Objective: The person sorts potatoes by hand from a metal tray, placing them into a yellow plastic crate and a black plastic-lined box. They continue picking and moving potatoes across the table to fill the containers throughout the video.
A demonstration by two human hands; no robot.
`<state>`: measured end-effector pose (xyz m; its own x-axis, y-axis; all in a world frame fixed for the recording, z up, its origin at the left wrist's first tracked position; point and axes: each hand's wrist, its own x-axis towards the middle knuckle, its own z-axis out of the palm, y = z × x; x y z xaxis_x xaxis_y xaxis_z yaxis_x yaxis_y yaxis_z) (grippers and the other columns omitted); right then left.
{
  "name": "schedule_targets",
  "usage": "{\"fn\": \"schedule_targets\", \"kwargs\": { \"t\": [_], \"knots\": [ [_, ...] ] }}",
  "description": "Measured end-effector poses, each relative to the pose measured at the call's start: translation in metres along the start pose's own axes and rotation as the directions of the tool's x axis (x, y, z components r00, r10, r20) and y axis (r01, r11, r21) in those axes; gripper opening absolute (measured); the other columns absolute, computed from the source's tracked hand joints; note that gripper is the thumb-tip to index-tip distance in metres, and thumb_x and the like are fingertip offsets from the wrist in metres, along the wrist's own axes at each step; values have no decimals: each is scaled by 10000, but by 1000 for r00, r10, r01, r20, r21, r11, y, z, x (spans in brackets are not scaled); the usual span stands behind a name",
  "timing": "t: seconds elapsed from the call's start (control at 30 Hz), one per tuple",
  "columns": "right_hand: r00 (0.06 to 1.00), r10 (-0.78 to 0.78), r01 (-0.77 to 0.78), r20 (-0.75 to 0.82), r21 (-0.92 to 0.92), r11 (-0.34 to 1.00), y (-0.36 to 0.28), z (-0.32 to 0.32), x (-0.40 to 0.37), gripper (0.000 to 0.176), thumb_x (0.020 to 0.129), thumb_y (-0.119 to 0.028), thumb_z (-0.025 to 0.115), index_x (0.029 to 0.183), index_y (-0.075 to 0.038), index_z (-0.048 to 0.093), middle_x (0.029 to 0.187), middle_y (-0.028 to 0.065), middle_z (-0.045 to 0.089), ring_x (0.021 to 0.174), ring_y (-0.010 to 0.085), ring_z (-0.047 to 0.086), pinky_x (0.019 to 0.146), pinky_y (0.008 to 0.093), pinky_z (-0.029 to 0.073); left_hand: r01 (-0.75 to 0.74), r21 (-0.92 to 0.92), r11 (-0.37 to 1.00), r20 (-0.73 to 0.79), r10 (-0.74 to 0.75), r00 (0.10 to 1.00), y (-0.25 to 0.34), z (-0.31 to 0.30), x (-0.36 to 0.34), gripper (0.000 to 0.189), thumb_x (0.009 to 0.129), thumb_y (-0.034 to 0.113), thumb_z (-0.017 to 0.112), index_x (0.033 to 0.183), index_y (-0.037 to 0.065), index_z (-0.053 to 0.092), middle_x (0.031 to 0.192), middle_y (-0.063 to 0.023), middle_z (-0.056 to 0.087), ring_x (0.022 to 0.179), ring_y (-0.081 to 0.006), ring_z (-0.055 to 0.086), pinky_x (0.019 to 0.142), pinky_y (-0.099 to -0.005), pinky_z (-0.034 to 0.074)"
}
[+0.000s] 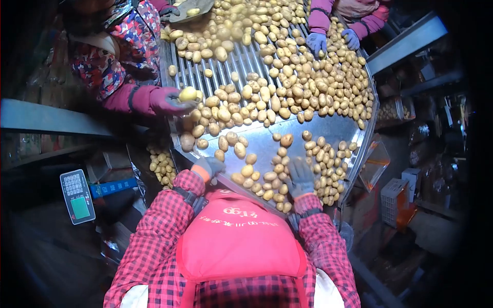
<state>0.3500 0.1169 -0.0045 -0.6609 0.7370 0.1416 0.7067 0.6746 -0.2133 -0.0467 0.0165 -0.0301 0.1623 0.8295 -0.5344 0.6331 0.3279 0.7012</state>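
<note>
Right hand [300, 177] lies spread open on the potatoes [270, 176], grasping none. Left hand [208, 167] curls at the bench [334, 131] rim; its grip cannot be told.

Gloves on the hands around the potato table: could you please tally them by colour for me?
Grey gloves: 2, on the person's own left hand and right hand
Blue gloves: 2, on a co-worker at the top right
Maroon glove: 1, a co-worker's, holding a potato
Dark glove at the top edge, colour unclear: 1
Total: 6
</note>
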Motion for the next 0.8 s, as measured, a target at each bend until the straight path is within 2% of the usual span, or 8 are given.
{"fn": "schedule_targets", "kwargs": {
  "t": [0.1, 0.23, 0.33, 0.4, 0.5, 0.67, 0.77, 0.8],
  "knots": [
    [878, 378, -422, 293, 101, 901, 3, -30, 3, 467, 867, -269, 647, 1270, -35, 611, 1301, 207, 585, 1204, 400, 543, 1019, 475, 434, 34, 193, 981, 43, -43, 998, 15, -7, 0, 236, 881, 256, 582, 1047, 176, 731, 1027, -67, 718, 880, -245, 692, 787, -360, 541],
    [935, 293, -249, -200, 220, 943, -2, -21, 53, 390, 884, -280, 665, 1183, -32, 628, 1293, 223, 580, 1133, 391, 581, 966, 450, 483, -19, 379, 925, 18, 13, 1000, 25, -11, -6, 237, 876, 203, 581, 1047, 189, 744, 1006, -44, 726, 832, -230, 696, 743, -340, 548],
    [954, 217, -186, -204, 160, 969, -21, -5, 108, 363, 879, -284, 675, 1150, -45, 640, 1287, 213, 590, 1132, 388, 582, 975, 439, 478, -171, 560, 811, 21, 192, 981, 14, -6, -2, 286, 870, 161, 582, 1117, 206, 720, 1049, -32, 709, 839, -191, 692, 739, -317, 545],
    [972, 209, -185, -105, 201, 962, -22, 27, 116, 325, 882, -268, 663, 1125, -53, 640, 1226, 204, 610, 1098, 393, 585, 959, 450, 478, 83, 359, 930, 76, -118, 990, 29, -9, -1, 286, 878, 156, 578, 1124, 198, 717, 1051, -29, 710, 831, -190, 688, 735, -313, 544],
    [962, 254, -271, 102, 227, 936, -34, 40, 126, 300, 871, -262, 672, 1092, -61, 650, 1154, 178, 637, 1039, 384, 605, 926, 458, 489, -47, 421, 906, -27, 64, 998, 18, -3, -4, 235, 887, 177, 574, 1050, 190, 744, 993, -27, 717, 786, -188, 687, 712, -310, 544],
    [996, -73, 90, -60, 375, 923, -101, 10, 151, 235, 822, -219, 690, 1013, -95, 635, 1062, 132, 635, 961, 350, 609, 820, 477, 498, 398, -277, 875, 34, -405, 914, 27, 0, 1, 212, 886, 256, 598, 926, 134, 766, 903, -34, 730, 667, -161, 663, 637, -306, 533],
    [881, -129, 65, 455, 154, 986, -135, 15, 166, 405, 871, -248, 632, 1248, -159, 513, 1237, 106, 542, 1104, 342, 559, 874, 478, 492, 342, -390, 855, -39, -387, 921, 31, 2, -5, 223, 866, 292, 634, 908, 116, 763, 875, -51, 730, 660, -160, 658, 630, -309, 528],
    [898, -109, 49, 426, 150, 987, -139, 18, 163, 370, 875, -258, 628, 1217, -156, 532, 1205, 99, 559, 1080, 334, 576, 860, 485, 495, 280, -322, 904, -121, -333, 935, 30, 5, -9, 224, 866, 293, 637, 907, 110, 760, 873, -69, 729, 675, -183, 665, 646, -323, 532]
  ]
}}
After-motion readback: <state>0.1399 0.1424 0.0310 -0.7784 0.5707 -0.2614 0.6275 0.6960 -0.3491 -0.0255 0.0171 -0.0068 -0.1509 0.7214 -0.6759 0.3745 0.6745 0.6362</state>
